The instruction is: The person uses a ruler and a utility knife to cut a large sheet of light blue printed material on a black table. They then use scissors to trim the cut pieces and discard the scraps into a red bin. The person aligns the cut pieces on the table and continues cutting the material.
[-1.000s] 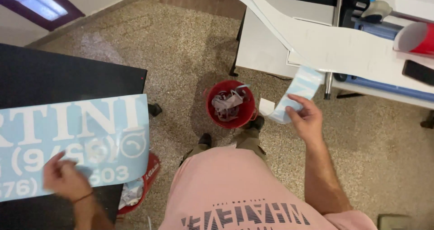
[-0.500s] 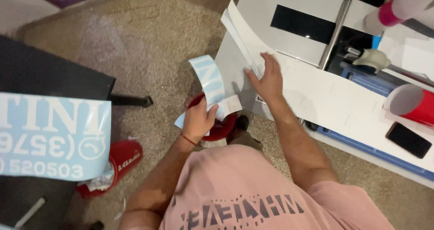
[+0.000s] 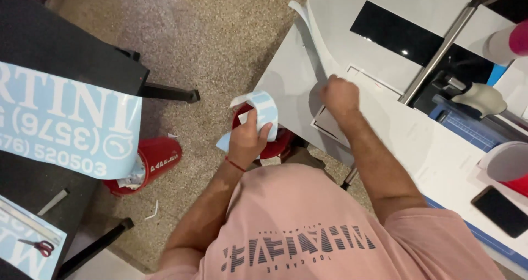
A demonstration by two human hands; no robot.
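While your left hand (image 3: 247, 140) is pinching a curled blue strip (image 3: 263, 110) above the red bin (image 3: 278, 142), your right hand (image 3: 340, 95) is gripping the white sheet (image 3: 385, 120); keep pulling evenly.

Left hand (image 3: 247, 140) is off the blue sign (image 3: 66, 123) on the black table, where it rested a second ago, and grips the curled pale-blue strip (image 3: 263, 108) over the red bin (image 3: 275, 140). That strip was in the right hand at first. Right hand (image 3: 340, 94) is up at the white sheet (image 3: 319, 54) on the white table, closed on its edge; half a second ago it lay flat and open there. Strip is curled tighter than before and sits lower, just above the bin.
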